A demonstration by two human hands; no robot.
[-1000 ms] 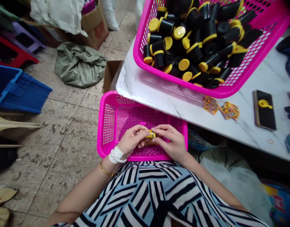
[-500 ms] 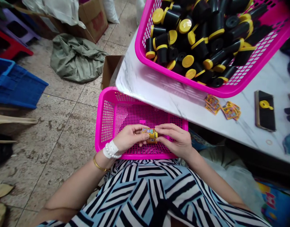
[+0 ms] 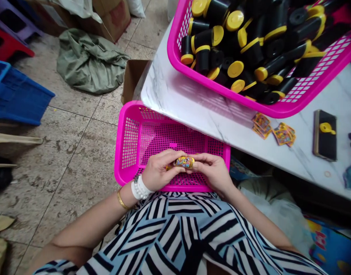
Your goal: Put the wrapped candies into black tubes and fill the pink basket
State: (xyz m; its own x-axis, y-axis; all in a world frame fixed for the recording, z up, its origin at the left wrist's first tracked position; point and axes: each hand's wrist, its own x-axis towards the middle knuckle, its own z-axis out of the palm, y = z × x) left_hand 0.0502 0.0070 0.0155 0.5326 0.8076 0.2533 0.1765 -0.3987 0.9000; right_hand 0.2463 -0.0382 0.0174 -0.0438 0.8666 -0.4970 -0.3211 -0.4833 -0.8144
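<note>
A small yellow cylinder with a colourful printed label [image 3: 184, 162] lies sideways between my two hands. My left hand [image 3: 161, 170] grips its left end between thumb and fingers. At its right end, the thumb and fingers of my right hand [image 3: 212, 170] are closed on it. Both hands are above the near part of a pink mesh basket [image 3: 128, 143]. On the table, a larger pink basket [image 3: 218, 89] holds several black containers with yellow lids [image 3: 235, 69]. Two small piles of printed stickers [image 3: 261, 125] lie near the table's front edge.
The white marble-patterned table [image 3: 175, 103] slants across the right side. A phone [image 3: 325, 135] with a yellow piece on it lies there. At left are a blue crate [image 3: 19, 95], a green cloth bag [image 3: 89, 63] and an open cardboard box [image 3: 132, 78] on the floor.
The cylinder has turned so that its printed label faces up more. My left fingers have shifted over its left end. The view has moved slightly.
</note>
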